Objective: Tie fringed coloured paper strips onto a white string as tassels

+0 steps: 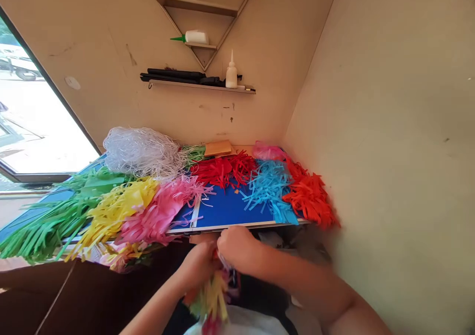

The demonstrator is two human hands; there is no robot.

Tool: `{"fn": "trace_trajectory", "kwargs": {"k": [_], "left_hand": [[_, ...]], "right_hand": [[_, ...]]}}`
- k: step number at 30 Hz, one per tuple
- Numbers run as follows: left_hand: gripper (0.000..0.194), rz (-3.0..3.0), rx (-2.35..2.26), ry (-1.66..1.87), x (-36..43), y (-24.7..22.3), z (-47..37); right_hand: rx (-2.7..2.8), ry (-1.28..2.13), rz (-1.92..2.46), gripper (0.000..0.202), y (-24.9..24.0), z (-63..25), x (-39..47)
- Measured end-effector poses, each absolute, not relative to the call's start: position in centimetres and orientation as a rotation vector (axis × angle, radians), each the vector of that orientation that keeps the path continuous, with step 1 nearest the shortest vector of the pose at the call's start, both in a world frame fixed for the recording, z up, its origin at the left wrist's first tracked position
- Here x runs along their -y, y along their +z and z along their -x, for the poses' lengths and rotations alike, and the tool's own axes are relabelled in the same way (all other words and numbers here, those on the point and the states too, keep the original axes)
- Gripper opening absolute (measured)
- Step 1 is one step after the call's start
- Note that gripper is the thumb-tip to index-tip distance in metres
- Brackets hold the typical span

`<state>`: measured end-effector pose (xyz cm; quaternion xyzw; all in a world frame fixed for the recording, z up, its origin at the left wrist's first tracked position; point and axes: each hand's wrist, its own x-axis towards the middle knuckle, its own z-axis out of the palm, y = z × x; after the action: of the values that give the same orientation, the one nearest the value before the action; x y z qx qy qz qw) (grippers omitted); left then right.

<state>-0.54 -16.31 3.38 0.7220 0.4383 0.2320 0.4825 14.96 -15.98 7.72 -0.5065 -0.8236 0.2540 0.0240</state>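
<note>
My left hand is closed around the upper part of a multicoloured paper tassel string, just below the table's front edge. Pressed close beside it, my right hand has its fingers curled at the top of the same string, where a bit of white strand shows. Yellow, green and pink fringes hang beneath my hands, blurred. Fringed paper lies on the blue table: green, yellow, pink, red, light blue and orange-red.
A bundle of white string sits at the table's back left, near a brown packet. Above, a wall shelf holds a white glue bottle and black items. Another bottle lies higher up. A window is at left.
</note>
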Motion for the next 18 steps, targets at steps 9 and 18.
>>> {"fn": "trace_trajectory", "kwargs": {"k": [9,18], "left_hand": [[0.038,-0.871,-0.934,1.016,14.9,2.1,-2.6],[0.044,-0.593,-0.969,1.087,12.1,-0.3,-3.1]], "right_hand": [[2.085,-0.155,1.503,0.071,3.7,-15.6,18.4],[2.206,0.124,1.663,0.058,1.6,-19.3,8.9]]}}
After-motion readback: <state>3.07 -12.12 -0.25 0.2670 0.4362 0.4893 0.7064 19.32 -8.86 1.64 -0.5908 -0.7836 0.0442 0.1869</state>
